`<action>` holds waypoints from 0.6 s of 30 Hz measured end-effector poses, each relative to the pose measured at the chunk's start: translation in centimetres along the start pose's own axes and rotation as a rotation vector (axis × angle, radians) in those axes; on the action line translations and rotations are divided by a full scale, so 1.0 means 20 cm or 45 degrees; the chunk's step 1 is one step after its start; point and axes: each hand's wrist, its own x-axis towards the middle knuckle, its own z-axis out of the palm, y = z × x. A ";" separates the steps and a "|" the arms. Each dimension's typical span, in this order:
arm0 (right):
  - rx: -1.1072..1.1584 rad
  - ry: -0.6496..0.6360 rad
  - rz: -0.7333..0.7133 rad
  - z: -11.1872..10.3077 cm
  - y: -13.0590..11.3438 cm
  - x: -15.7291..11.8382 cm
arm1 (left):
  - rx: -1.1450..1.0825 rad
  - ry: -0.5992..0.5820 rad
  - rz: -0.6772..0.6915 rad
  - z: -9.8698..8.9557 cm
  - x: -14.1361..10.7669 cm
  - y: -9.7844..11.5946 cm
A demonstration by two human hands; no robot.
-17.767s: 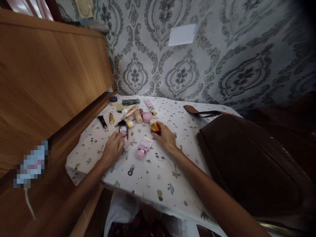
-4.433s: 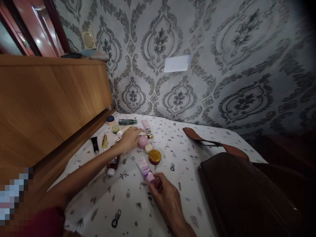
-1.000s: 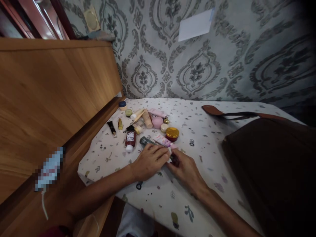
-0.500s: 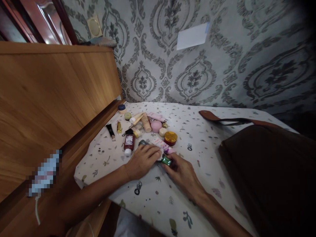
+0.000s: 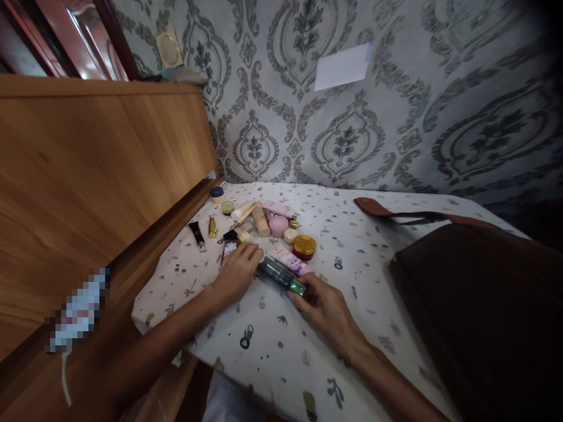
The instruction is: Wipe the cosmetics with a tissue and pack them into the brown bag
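Observation:
A dark green bottle with a shiny green cap lies slanted on the tablecloth. My right hand pinches the cap end between thumb and fingers. Over the bottle's far-left end, my left hand is closed with its fingers bent down. A bit of something white, tissue-like, shows at those fingertips; most of it is hidden. Just behind the bottle is a pink and white tube. My left hand partly covers a dark red bottle.
Farther back lie a gold-lidded jar, a pink round container, a beige tube, a black tube and other cosmetics. A brown bag takes up the right side. A wooden panel borders the left.
My left hand has slid left along the bottle, with the white piece, uncovering the bottle's body and now covering part of the dark red bottle. My right hand stays at the cap.

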 end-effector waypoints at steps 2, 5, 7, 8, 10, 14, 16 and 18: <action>-0.001 -0.004 -0.002 0.00 0.00 0.00 | 0.033 -0.080 -0.051 -0.03 0.02 0.00; -0.008 -0.003 -0.013 0.00 0.01 0.00 | 0.060 -0.151 -0.119 -0.06 0.04 -0.01; -0.011 0.005 -0.032 0.00 0.02 0.00 | 0.067 -0.164 -0.176 -0.05 0.05 -0.02; -0.011 0.005 -0.040 0.00 0.02 0.00 | 0.072 -0.165 -0.203 -0.05 0.05 -0.02; -0.011 -0.005 -0.047 0.00 0.02 0.00 | 0.084 -0.163 -0.226 -0.02 0.04 -0.03; -0.006 -0.015 -0.027 -0.01 0.01 -0.01 | 0.036 -0.117 -0.186 0.03 0.02 -0.05; -0.002 -0.020 -0.017 -0.01 0.00 -0.01 | -0.036 -0.048 -0.193 0.05 0.00 -0.07; -0.001 -0.029 0.007 -0.01 0.00 -0.01 | -0.132 0.044 -0.216 0.06 -0.01 -0.08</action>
